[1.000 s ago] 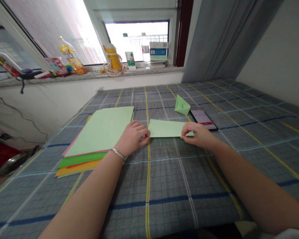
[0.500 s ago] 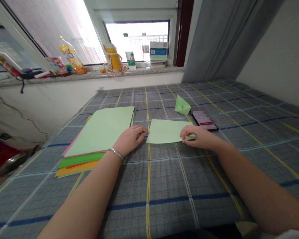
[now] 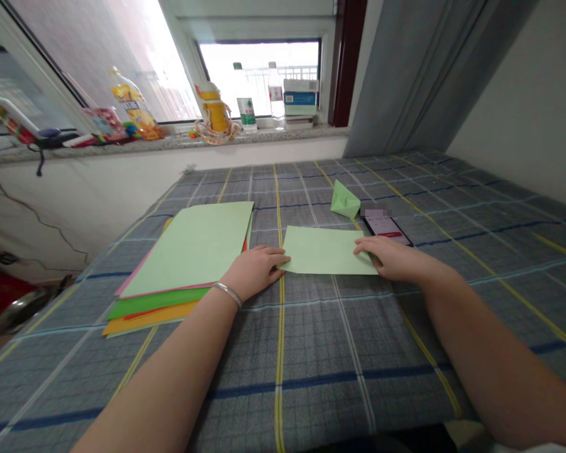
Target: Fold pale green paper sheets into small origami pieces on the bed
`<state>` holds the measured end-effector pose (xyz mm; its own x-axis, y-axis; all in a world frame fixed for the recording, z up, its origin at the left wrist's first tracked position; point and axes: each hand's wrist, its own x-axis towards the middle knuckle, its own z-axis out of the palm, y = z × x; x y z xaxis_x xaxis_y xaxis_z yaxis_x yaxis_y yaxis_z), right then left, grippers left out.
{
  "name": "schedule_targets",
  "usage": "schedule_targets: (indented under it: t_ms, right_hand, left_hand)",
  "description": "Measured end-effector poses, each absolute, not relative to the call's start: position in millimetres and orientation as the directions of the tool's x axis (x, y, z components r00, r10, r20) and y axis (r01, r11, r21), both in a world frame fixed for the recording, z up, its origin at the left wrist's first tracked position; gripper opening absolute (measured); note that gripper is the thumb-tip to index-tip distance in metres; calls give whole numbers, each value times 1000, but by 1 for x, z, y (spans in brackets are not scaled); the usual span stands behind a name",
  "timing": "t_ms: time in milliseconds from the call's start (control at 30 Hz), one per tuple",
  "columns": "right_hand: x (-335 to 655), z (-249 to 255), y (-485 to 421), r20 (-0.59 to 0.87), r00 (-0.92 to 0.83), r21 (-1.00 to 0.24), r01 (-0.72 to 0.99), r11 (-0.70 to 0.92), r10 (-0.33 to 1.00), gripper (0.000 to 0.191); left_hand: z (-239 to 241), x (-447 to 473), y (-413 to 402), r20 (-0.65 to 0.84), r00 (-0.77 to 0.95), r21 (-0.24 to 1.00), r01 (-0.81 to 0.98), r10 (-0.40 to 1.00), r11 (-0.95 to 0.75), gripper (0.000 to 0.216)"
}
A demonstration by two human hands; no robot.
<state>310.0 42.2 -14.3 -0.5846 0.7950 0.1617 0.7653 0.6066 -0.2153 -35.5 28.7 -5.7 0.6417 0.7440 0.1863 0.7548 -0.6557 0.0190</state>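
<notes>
A light green sheet of paper [image 3: 325, 250] lies flat on the plaid cloth [image 3: 311, 340]. My left hand [image 3: 255, 269] rests palm down at its left edge, fingertips touching the near left corner. My right hand [image 3: 390, 257] lies flat on the sheet's right edge, fingers stretched out and pressing it down. A silver bangle sits on my left wrist.
A stack of coloured paper [image 3: 179, 264], green on top, lies left of my left hand. A small folded green paper shape [image 3: 344, 200] and a phone [image 3: 387, 226] lie beyond the sheet. Bottles [image 3: 245, 100] and clutter line the windowsill. A grey curtain [image 3: 419, 69] hangs at right.
The green sheet has been unfolded from a narrow strip into a wider sheet lying flat. Both hands went from pinching its ends to lying open on its edges.
</notes>
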Motion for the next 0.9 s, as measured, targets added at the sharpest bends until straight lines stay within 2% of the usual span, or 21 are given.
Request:
schedule_targets:
  t_ms: [167,300,367,467,600,733,833,900]
  right_hand:
    - [308,-14,46,230,-601,-192,743,641,766,38]
    - [302,-10,42,270,-598,-188,736,650,755,37]
    - [298,-8,40,288,-607,-185,724,665,741,36]
    - [291,-5,39,334,-608,-202,700,685,720,26]
    - [280,-4,38,416,-585,-250,662,706,696,15]
    - [263,-3,31,491,-494,-303,676,672,717,8]
    - [249,-2,22,553,-480,-328,627,707,682,5]
    - [239,0,17,606,-455,-332,601,727,652,5]
  left_hand:
    - [0,-32,23,216,596,19,789,773,-614,23]
    - [2,-28,21,242,524,-46,847,817,-530,24]
    - [-1,-29,22,268,473,-26,875,839,-484,26]
    - [-6,-30,27,307,366,146,894,878,-424,30]
    - [-10,-28,31,368,236,409,827,899,-385,33]
    - [-16,-15,30,444,165,544,731,881,-412,32]
    - [-17,-3,24,457,141,648,624,878,-437,36]
    - [-14,4,18,479,162,660,581,863,-476,31]
